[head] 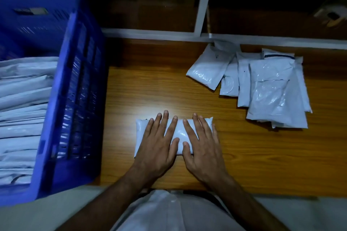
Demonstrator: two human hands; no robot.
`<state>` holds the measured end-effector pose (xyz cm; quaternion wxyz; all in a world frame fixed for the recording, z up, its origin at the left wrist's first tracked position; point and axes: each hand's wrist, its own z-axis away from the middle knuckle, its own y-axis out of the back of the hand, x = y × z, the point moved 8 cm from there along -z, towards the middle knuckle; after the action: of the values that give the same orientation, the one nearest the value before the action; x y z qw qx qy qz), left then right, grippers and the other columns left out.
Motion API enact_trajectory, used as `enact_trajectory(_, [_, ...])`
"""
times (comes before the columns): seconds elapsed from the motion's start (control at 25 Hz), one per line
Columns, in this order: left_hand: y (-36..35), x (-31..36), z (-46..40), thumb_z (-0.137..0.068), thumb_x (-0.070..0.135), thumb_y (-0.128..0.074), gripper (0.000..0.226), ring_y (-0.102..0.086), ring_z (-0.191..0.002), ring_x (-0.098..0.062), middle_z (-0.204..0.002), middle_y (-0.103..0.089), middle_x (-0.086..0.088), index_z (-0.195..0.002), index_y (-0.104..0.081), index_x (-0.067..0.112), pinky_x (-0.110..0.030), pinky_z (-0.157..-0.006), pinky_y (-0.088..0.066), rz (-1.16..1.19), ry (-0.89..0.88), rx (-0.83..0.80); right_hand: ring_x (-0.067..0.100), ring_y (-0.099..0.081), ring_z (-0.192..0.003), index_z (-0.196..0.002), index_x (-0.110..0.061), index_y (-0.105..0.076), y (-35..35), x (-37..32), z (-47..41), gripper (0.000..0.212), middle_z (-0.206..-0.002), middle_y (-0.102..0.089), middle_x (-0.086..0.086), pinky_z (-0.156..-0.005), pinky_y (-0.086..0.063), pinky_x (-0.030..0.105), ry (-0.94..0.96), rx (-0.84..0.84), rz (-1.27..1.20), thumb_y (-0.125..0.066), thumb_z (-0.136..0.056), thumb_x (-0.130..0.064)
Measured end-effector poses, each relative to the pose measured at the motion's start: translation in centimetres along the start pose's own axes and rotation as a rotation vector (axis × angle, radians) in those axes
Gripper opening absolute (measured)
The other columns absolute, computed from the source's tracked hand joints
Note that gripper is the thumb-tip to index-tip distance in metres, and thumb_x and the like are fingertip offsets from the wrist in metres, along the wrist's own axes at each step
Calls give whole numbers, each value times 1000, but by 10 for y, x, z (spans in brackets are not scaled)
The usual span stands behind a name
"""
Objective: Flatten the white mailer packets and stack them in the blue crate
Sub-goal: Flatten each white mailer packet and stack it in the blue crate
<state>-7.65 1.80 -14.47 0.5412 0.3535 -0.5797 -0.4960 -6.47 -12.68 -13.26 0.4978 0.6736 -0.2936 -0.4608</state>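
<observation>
While it lies on the desk (244, 155) near the front edge, one white mailer packet (179, 133) is being pressed flat from above by both hands. It's laid lengthwise, left to right, and looks a bit puffy in the middle, where a strip of it is seen between the hands. The left hand (159, 144) is spread over the packet's left half and the right hand (201, 146) over its right half, fingers (166, 120) straight and splayed on both (nothing is gripped or pinched, just flat palms), with the thumbs nearly meeting at the centre.

Well apart from it, toward the far right of the desk, a loose pile of white packets (266, 88) is fanned out, overlapping each other, some shiny and crinkled. Over on the left, the blue crate (75, 99) is seen just beside the desk, already packed with a row of white packets (22, 118) stacked inside it. A white metal frame (202, 5) runs along the back edge of the desk, dark shelving behind it.
</observation>
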Motion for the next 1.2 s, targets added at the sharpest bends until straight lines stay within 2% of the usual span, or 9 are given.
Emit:
enact_trajectory(0.2, [-7, -1, -6, -107, 40, -28, 63, -1, -158, -28, -171, -1, -13, -164, -12, 18, -50, -127, -9, -5, 24, -11, 25, -11, -161, -164, -20, -29, -10, 2, -2, 67, -173, -16, 9, -125, -16, 62, -10, 3, 31, -48, -102, -35])
enact_trajectory(0.36, [-10, -2, -9, -107, 40, -29, 63, 2, -158, -28, -171, 0, -12, -164, -12, 19, -50, -127, -7, 21, 33, -2, 28, -15, -160, -162, -16, -34, -8, 2, -3, 63, -171, -22, 13, -124, -18, 63, 26, 55, 29, -49, -103, -31])
enact_trajectory(0.56, [-6, -1, -8, -107, 41, -25, 63, 5, -158, -25, -171, 3, -10, -164, -11, 19, -54, -126, -10, 48, 52, -12, 21, -7, -161, -165, -20, -27, -11, 4, -7, 65, -173, -16, 7, -126, -14, 60, 11, -35, -7, -42, -104, -37])
enact_trajectory(0.72, [6, 28, -17, -106, 42, -24, 63, 8, -158, -24, -171, 2, -10, -164, -13, 18, -53, -127, -3, 50, -5, 27, 16, 0, -161, -166, -22, -22, 3, 30, 0, 61, -175, -7, 4, -130, -2, 47, -44, -49, -188, -35, -108, -38])
enact_trajectory(0.84, [-4, 43, -31, -107, 46, -28, 64, 6, -158, -24, -171, 0, -8, -164, -14, 22, -53, -126, -7, 80, -32, 16, 17, 1, -161, -167, -23, -17, 5, 51, 6, 62, -175, -2, 6, -130, -6, 47, -64, -51, -60, -32, -110, -42])
enact_trajectory(0.96, [-13, 36, -33, -107, 45, -29, 63, 6, -158, -24, -171, -1, -9, -163, -16, 22, -50, -127, -5, 68, -2, 13, 19, 1, -161, -167, -22, -16, -1, 48, 3, 62, -175, -3, 8, -130, -6, 45, -38, -59, -4, -32, -110, -40])
enact_trajectory(1.08, [-11, 39, -36, -107, 45, -27, 62, 10, -157, -22, -171, 3, -7, -164, -15, 23, -51, -127, -4, 86, 10, -18, 19, 1, -161, -166, -21, -17, -2, 49, 2, 61, -175, -4, 8, -130, -8, 48, -50, -57, -3, -32, -110, -39])
enact_trajectory(1.2, [5, 33, -32, -109, 45, -21, 61, 23, -154, -13, -170, 19, -1, -164, -2, 26, -46, -127, 7, 258, 32, -61, 20, -1, -161, -165, -20, -25, 4, 40, -2, 60, -174, -10, 10, -128, -11, 57, -76, -23, -29, -32, -109, -39])
